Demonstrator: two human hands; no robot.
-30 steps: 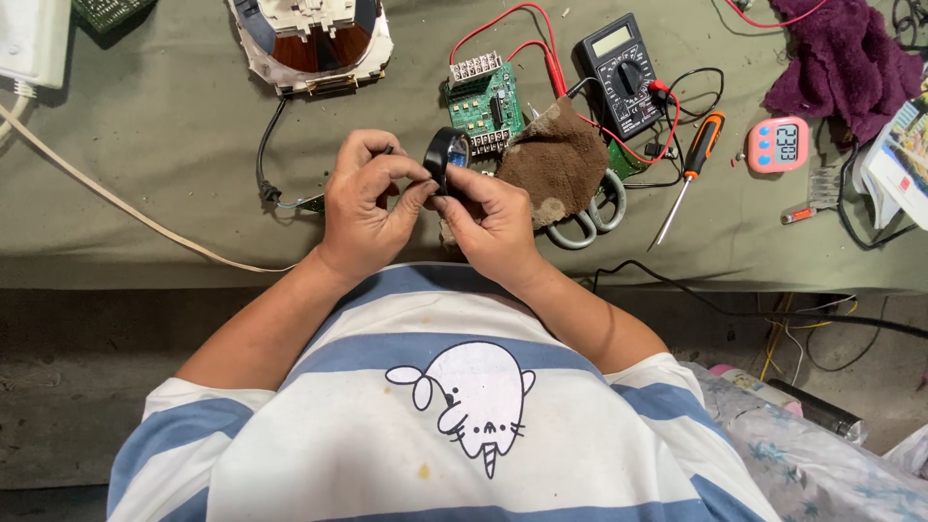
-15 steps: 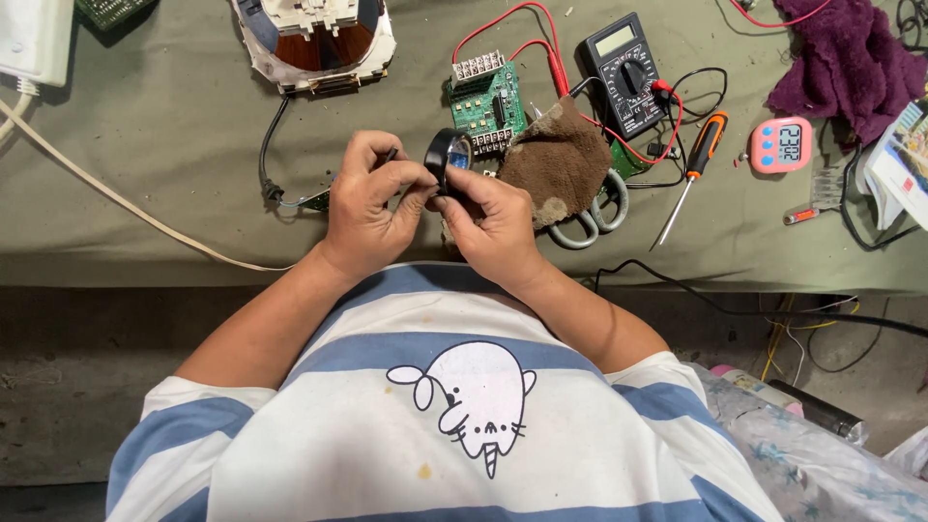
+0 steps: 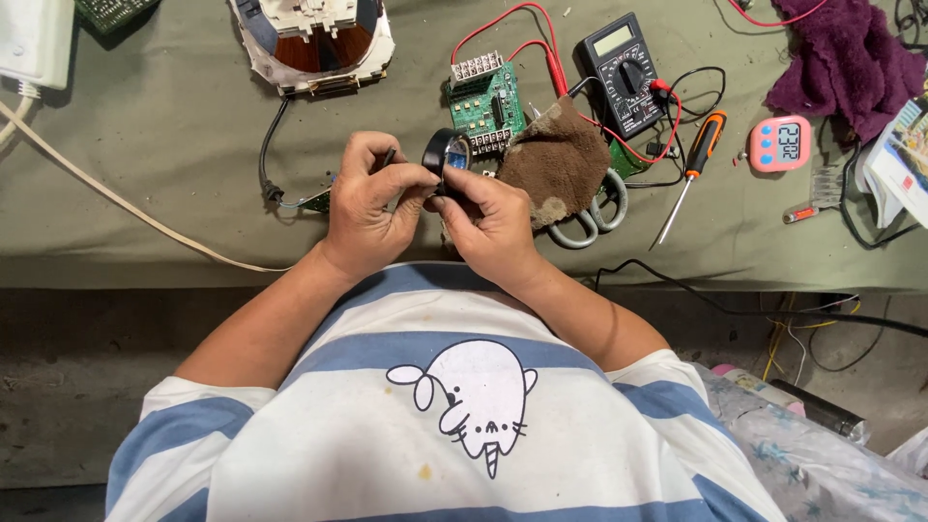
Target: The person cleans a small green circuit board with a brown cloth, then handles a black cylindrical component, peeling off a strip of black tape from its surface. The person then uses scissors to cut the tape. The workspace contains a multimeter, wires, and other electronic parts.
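Head view, looking down: two bare hands meet above the near edge of one olive-green cloth-covered worktop [image 3: 145, 145]. The left hand [image 3: 372, 198] and the right hand [image 3: 488, 217] together hold one black ring-shaped roll of tape [image 3: 443, 155], raised just above the worktop in front of the striped shirt. The left grip is pressed together, thumb against fingers, pinching the roll's left edge along with a thin dark piece that cannot be made out; the right grip is likewise closed, thumb and fingers pinching the roll's lower right side. Just behind the roll lies one green rectangular circuit board [image 3: 488, 106] with a white connector block. Touching the right hand's far side is one brown crumpled rag [image 3: 561, 164], which partly covers one pair of grey-handled scissors [image 3: 590, 217]. Further right stand one black handheld multimeter with a grey display [image 3: 623, 72], its red and black leads looping across the cloth, one screwdriver with an orange-and-black handle [image 3: 691, 169], and one small pink digital timer [image 3: 779, 143]. One purple crumpled cloth [image 3: 841, 53] occupies the far right corner. At top centre sits one round white-framed copper coil assembly [image 3: 314, 39]; one cream cable [image 3: 116, 203] crosses the left side.
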